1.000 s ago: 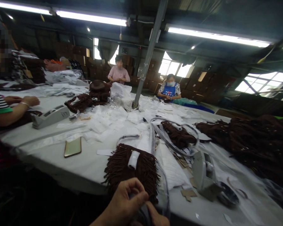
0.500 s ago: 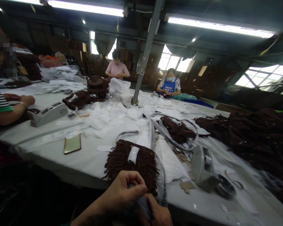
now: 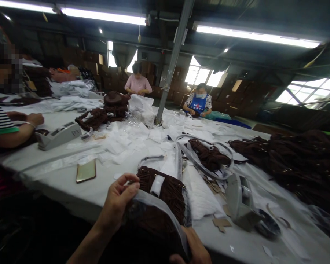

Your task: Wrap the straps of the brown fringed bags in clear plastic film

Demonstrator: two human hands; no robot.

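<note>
Cloth-covered table [image 3: 57, 181] spreading under strip lights [image 3: 104, 16]; pale band [image 3: 165, 208] arching just before brown fringed bag [image 3: 172, 190], left hand [image 3: 117, 201] pinching one end, right hand [image 3: 195, 246] gripping lower down; band possibly snagging on bag if grip slackening; counting one band, one phone [image 3: 86, 171], two tape dispensers [image 3: 62, 135], three co-workers [image 3: 199, 104]

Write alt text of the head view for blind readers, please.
The wearer's left hand and right hand hold a pale band arched between them, near a fringed brown bag on a white table. More brown bags and three co-workers are visible beyond.
</note>
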